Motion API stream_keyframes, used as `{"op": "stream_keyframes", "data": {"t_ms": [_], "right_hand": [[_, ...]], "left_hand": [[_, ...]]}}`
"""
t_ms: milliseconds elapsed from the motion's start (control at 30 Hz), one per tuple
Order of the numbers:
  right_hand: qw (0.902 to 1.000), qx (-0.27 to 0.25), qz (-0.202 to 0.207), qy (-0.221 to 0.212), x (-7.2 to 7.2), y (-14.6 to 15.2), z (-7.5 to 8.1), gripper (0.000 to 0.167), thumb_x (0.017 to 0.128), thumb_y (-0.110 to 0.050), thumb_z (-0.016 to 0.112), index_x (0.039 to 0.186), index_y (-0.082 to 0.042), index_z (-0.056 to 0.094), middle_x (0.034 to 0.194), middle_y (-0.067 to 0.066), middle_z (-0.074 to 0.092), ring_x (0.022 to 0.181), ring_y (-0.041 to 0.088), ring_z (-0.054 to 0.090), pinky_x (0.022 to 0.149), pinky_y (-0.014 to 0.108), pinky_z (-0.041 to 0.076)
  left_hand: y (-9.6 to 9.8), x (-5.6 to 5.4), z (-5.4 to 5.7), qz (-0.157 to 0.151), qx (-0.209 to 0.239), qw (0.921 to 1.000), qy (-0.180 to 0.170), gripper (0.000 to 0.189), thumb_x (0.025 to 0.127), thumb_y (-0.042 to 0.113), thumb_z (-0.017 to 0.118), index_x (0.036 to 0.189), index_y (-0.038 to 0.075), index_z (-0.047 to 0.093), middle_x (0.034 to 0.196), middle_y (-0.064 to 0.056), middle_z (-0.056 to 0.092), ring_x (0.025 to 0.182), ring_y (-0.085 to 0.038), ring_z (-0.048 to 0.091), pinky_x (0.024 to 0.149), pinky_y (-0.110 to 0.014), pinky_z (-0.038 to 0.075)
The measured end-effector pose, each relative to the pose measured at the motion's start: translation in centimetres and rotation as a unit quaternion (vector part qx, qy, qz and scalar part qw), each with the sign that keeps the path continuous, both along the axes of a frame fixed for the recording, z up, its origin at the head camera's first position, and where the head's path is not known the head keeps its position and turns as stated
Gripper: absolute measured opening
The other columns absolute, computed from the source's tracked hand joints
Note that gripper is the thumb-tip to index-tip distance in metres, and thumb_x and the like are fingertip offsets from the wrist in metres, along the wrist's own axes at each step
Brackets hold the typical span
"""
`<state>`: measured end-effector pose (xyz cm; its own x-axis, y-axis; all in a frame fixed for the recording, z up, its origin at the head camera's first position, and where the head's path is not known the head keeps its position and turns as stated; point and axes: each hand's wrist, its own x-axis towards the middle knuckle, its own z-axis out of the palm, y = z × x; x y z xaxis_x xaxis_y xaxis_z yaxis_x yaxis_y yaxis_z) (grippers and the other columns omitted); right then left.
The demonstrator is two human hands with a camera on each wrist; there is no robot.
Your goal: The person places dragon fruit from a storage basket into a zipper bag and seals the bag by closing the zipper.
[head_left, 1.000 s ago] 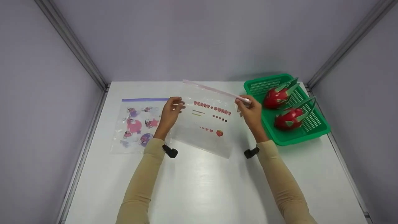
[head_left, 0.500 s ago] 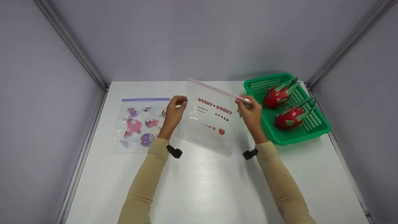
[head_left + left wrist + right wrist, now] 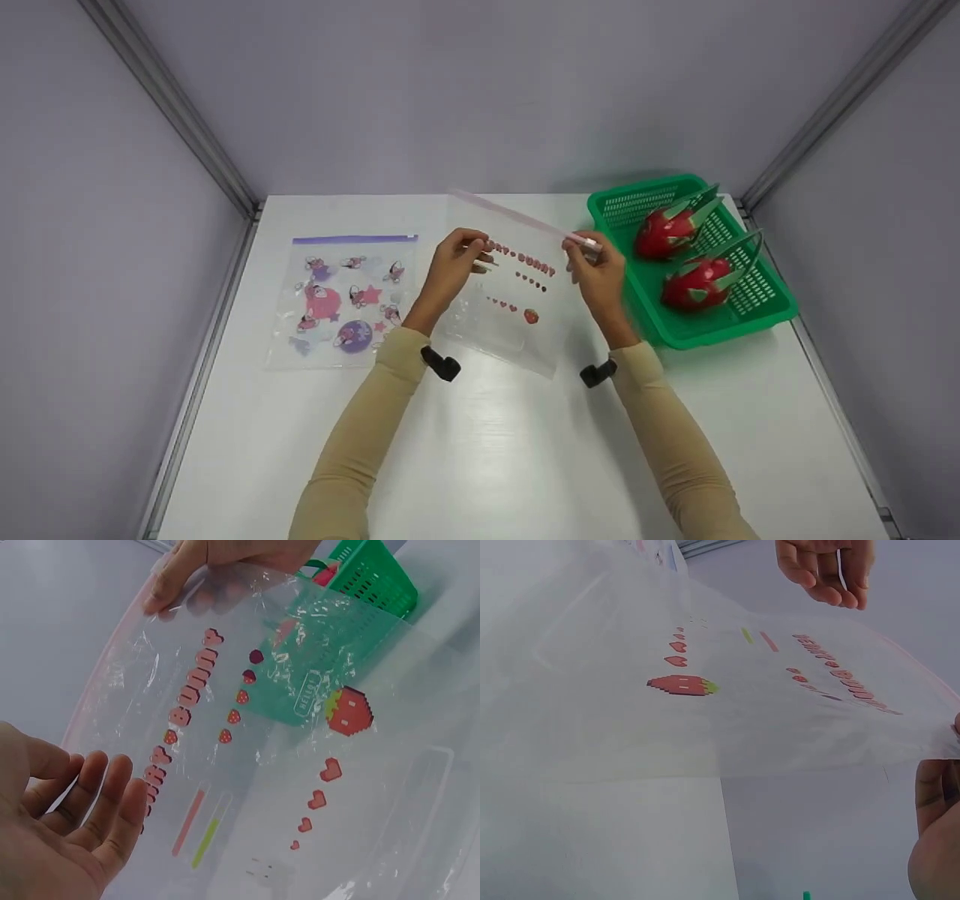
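A clear zip bag [image 3: 495, 345] with a pink zip strip and "Berry Bunny" print hangs tilted over the white table. My right hand [image 3: 602, 276] pinches its upper right corner beside the white slider [image 3: 592, 244]. In the left wrist view that same right hand [image 3: 191, 570] grips the strip's far end. My left hand [image 3: 451, 261] overlaps the start of the lettering in the head view. Its fingers [image 3: 112, 799] are loosely bent with nothing between them, and the right wrist view has the left hand [image 3: 829, 570] just above the bag's face, apart from it.
Flat on the table [image 3: 480, 465] at left lies a second clear zip bag [image 3: 345, 300] with a purple strip and cartoon prints. A green basket [image 3: 720, 339] at right holds two red dragon fruits [image 3: 696, 285]. Grey walls [image 3: 480, 97] enclose the table.
My left hand has moved right, from the bag's left edge to in front of its lettering, uncovering more of the purple-strip bag. The right hand keeps its grip on the corner, nearly still.
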<state>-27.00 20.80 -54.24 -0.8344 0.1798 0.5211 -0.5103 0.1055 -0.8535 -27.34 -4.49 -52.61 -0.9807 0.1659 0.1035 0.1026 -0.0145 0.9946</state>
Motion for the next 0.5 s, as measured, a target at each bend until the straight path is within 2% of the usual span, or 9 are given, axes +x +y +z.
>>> {"op": "stream_keyframes", "data": {"t_ms": [200, 367, 500], "right_hand": [[0.9999, -0.008, -0.013, -0.007, 0.6, -0.7, 0.7, 0.011, 0.097, 0.01, 0.068, 0.107, 0.016, 0.066, 0.08, -0.011, 0.068, 0.06, 0.012, 0.057, 0.049, 0.016, 0.046], [0.9998, -0.011, -0.012, -0.008, 1.9, -1.6, 2.2, 0.012, 0.099, 0.009, 0.068, 0.108, 0.016, 0.065, 0.081, -0.011, 0.068, 0.06, 0.011, 0.058, 0.05, 0.016, 0.047], [0.9998, -0.009, -0.015, -0.007, 2.3, -2.0, 2.2, 0.012, 0.099, 0.007, 0.067, 0.109, 0.014, 0.066, 0.082, -0.013, 0.068, 0.06, 0.014, 0.058, 0.051, 0.015, 0.048]], "left_hand": [[1.1, 0.0, 0.5, -0.02, 0.01, 0.9997, -0.01, 0.03, 0.114, 0.017, 0.052, 0.133, -0.005, 0.06, 0.12, -0.02, 0.07, 0.104, -0.024, 0.073, 0.087, -0.033, 0.063], [1.8, -0.3, 0.8, -0.011, 0.021, 0.9995, -0.022, 0.03, 0.114, 0.018, 0.052, 0.131, -0.005, 0.062, 0.115, -0.018, 0.072, 0.102, -0.023, 0.074, 0.088, -0.036, 0.064], [2.5, -0.5, 1.3, -0.001, 0.031, 0.9986, -0.042, 0.026, 0.114, 0.019, 0.052, 0.127, 0.0, 0.064, 0.113, -0.015, 0.072, 0.103, -0.026, 0.075, 0.087, -0.035, 0.064]]}}
